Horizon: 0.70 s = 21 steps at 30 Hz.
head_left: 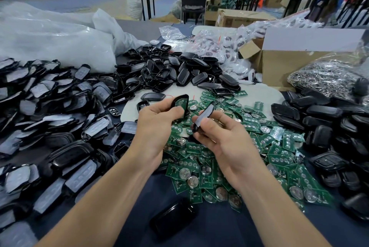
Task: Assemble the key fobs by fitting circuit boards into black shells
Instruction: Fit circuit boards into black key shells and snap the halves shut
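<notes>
Shell (182, 96), black, green board (181, 104) seated inside, gripped in left hand (157, 126) above pile of boards (199, 166); right hand (223, 140) pinches cover (206, 113) just beside; both likely light, rigid, slick plastic, best held by edges.

No text, label or number could be read; the dark print on the brown cardboard box (239, 19) was too blurred.
</notes>
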### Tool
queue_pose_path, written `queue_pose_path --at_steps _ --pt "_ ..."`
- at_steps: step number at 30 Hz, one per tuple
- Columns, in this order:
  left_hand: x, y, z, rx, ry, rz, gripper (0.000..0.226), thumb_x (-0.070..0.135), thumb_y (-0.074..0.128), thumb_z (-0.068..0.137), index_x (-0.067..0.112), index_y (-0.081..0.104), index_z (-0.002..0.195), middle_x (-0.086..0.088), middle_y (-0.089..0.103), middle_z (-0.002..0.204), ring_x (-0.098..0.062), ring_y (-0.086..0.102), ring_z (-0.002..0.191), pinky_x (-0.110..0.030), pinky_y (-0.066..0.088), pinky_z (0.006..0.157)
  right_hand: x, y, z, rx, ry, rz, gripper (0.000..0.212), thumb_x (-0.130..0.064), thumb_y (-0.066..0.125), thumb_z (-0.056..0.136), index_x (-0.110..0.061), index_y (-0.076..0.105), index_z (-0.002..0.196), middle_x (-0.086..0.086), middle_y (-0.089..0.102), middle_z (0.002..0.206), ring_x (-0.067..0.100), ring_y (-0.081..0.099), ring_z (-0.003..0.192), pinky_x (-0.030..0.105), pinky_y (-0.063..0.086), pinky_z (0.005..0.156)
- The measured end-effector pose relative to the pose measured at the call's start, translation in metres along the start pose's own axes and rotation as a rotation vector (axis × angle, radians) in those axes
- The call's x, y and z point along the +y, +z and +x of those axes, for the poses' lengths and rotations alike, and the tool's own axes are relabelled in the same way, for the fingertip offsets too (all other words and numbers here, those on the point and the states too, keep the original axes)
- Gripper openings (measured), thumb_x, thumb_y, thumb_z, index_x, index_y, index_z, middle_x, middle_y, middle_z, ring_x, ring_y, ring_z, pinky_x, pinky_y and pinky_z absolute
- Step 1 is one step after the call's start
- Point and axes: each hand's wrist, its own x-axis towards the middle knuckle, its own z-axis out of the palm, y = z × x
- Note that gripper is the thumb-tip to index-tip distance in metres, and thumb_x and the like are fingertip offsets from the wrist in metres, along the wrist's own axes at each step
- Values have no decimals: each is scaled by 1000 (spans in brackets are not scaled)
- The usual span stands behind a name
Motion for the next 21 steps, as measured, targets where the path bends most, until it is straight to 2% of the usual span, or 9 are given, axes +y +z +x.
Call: queue_pose_path --at_steps 2,4,7,11,15,18,20,21 --pt "1 1 -3 -46 19 10 16 5 68 96 13 81 102 -3 82 102 -15 77 96 -32 60 88 3 2 -1 -11 -32 -51 22 -2 71 92 -4 71 113 13 78 104 19 74 93 28 60 82" --pt "2 1 -3 -79 2 -29 18 2 67 96 12 81 97 -6 82 96 -14 77 84 -26 61 72 4 2 -2 -31 -53 -84 17 0 69 94 -8 74 107 10 78 99 18 74 92 28 61 82" --pt "4 1 -3 -58 -60 -118 15 -1 67 95 8 78 99 -10 81 93 -16 78 76 -22 59 61 3 2 -1 -36 -57 -85 17 0 70 93 -7 74 108 12 79 102 20 74 93 29 61 82" --pt "5 0 -3 -27 -92 -194 12 -3 66 93 0 68 105 -18 80 92 -24 78 73 -26 61 58 1 1 -2 -30 -62 -78 15 -1 73 91 -12 78 100 12 79 101 21 76 91 28 61 80" --pt "5 0 -2 -37 -55 -109 14 -2 62 92 9 69 87 -14 79 86 -22 77 72 -27 61 59 0 -1 -2 -31 -87 -115 20 -3 76 88 -21 83 89 10 80 97 19 76 87 26 60 77" --pt "1 0 -1 35 -31 33 10 4 70 88 14 71 87 -11 80 89 -18 73 72 -31 62 67 1 -3 -1 -4 -160 -224 20 -12 84 81 -28 83 93 7 80 98 21 77 92 28 62 79" --pt "-1 0 0 72 -15 88 22 6 76 83 25 72 73 -8 80 84 -17 69 70 -35 63 71 4 -3 -2 8 -218 -352 28 -25 85 71 -35 80 97 0 81 96 18 78 92 35 62 85" --pt "-1 0 0 76 -6 100 29 4 77 81 27 71 65 -6 78 79 -15 68 67 -32 62 66 5 -3 -2 19 -245 -422 32 -30 84 68 -38 79 99 -4 81 95 16 77 92 39 61 88"
